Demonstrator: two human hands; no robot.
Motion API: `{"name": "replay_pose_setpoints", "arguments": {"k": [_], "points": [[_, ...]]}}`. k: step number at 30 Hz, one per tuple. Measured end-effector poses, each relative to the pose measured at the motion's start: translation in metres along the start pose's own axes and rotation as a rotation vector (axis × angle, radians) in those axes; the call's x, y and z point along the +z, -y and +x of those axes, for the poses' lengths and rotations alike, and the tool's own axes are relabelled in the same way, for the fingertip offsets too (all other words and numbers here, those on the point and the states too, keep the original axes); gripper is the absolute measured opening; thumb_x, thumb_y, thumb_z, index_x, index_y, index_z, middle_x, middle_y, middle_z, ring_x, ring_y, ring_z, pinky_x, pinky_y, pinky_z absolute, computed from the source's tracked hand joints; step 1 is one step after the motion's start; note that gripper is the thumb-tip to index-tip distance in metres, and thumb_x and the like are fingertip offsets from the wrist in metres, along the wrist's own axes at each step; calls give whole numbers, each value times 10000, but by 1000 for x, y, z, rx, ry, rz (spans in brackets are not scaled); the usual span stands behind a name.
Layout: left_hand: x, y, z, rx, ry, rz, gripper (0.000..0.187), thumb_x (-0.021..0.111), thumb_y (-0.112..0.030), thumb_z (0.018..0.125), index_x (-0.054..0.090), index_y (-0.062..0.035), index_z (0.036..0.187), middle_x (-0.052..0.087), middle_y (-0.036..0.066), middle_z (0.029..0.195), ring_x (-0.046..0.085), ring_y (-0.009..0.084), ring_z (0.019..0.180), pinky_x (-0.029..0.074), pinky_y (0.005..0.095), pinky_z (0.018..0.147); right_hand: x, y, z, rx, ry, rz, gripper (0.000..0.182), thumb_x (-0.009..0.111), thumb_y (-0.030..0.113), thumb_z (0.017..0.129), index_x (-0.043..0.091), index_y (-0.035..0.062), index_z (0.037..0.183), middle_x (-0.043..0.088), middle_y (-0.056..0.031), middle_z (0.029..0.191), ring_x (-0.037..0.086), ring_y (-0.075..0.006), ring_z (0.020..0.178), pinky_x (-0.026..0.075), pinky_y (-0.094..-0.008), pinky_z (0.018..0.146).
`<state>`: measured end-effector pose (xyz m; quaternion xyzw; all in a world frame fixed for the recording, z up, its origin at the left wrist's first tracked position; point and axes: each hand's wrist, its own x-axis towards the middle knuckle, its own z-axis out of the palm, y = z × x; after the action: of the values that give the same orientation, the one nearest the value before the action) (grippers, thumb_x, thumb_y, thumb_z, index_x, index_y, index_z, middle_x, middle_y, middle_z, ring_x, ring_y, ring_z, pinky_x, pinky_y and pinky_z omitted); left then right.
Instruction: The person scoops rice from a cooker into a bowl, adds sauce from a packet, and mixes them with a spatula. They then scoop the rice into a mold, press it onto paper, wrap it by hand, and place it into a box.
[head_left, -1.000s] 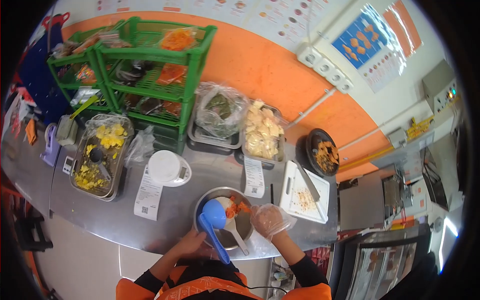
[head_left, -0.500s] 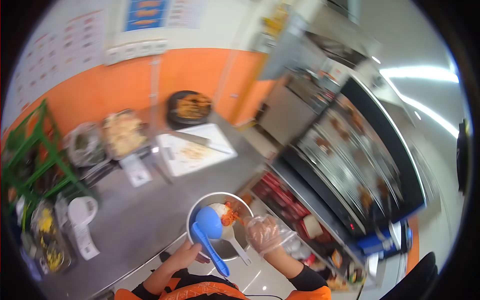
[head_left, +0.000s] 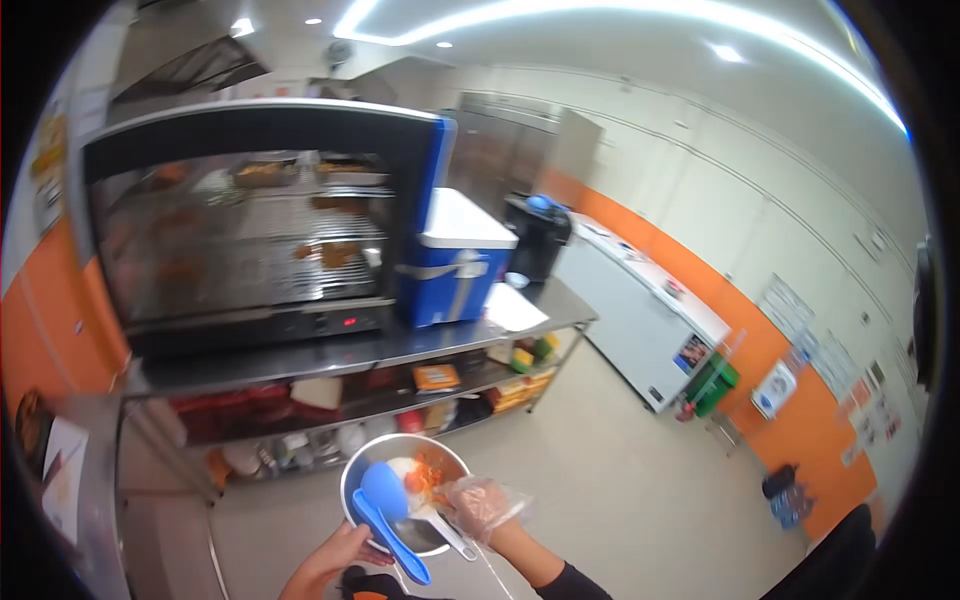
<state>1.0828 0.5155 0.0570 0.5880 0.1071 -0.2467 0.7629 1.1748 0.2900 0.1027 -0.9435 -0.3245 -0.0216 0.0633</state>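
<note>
My left hand (head_left: 345,550) grips the lower left rim of a metal bowl (head_left: 440,447). Inside the bowl are a blue ladle (head_left: 384,490), whose handle (head_left: 395,545) sticks out over the near rim, a white-handled utensil (head_left: 452,536) and orange-red food (head_left: 425,478) beside something white. My right hand (head_left: 480,505), in a clear plastic glove, is at the bowl's right rim with its fingers curled; whether they hold anything is hidden by the glove and blur.
A glass-fronted display warmer (head_left: 250,225) and a blue cooler box (head_left: 455,280) stand on a steel counter (head_left: 370,350) ahead. Farther right are a white chest freezer (head_left: 640,310) and a green bin (head_left: 712,388). A white cutting board (head_left: 64,480) lies at far left.
The view has swung right, away from the worktop to the warmer, cooler and freezer. The bowl has come along with both hands, now above the floor.
</note>
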Motion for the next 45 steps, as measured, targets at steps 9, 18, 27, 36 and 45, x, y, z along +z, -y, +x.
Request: {"name": "replay_pose_setpoints", "arguments": {"k": [9, 18, 27, 36, 45], "points": [[198, -42, 310, -108, 416, 205, 381, 358, -215, 888, 474, 86, 1090, 607, 237, 947, 646, 304, 804, 549, 341, 710, -6, -323, -56, 640, -140, 94, 340, 607, 355, 760, 556, 85, 960, 607, -160, 785, 598, -331, 744, 472, -434, 649], [487, -103, 576, -224, 726, 457, 348, 365, -215, 885, 490, 64, 1051, 603, 194, 926, 646, 282, 787, 542, 340, 712, -29, -628, -136, 1121, -379, 41, 251, 500, 329, 853, 517, 84, 803, 598, -160, 707, 587, -358, 622, 464, -454, 539], [764, -58, 795, -355, 921, 456, 370, 379, -210, 878, 405, 75, 1113, 574, 207, 985, 640, 313, 813, 549, 354, 725, -28, -945, -265, 1122, -238, 30, 199, 473, 265, 846, 528, 86, 778, 591, -151, 634, 597, -339, 593, 474, -456, 534], [1045, -84, 977, -415, 880, 538, 361, 357, -188, 876, 357, 69, 1128, 582, 236, 948, 648, 296, 798, 554, 356, 722, -72, -1269, -336, 919, -124, -22, 169, 511, 202, 779, 569, 43, 788, 619, -170, 726, 618, -317, 640, 497, -432, 563], [1367, -112, 1213, -319, 887, 534, 356, 358, -185, 858, 389, 81, 1093, 580, 207, 931, 645, 300, 786, 552, 358, 714, -100, -1618, -447, 1282, -765, 463, 261, 485, 285, 871, 508, 39, 955, 570, -124, 677, 571, -256, 598, 450, -349, 556]]}}
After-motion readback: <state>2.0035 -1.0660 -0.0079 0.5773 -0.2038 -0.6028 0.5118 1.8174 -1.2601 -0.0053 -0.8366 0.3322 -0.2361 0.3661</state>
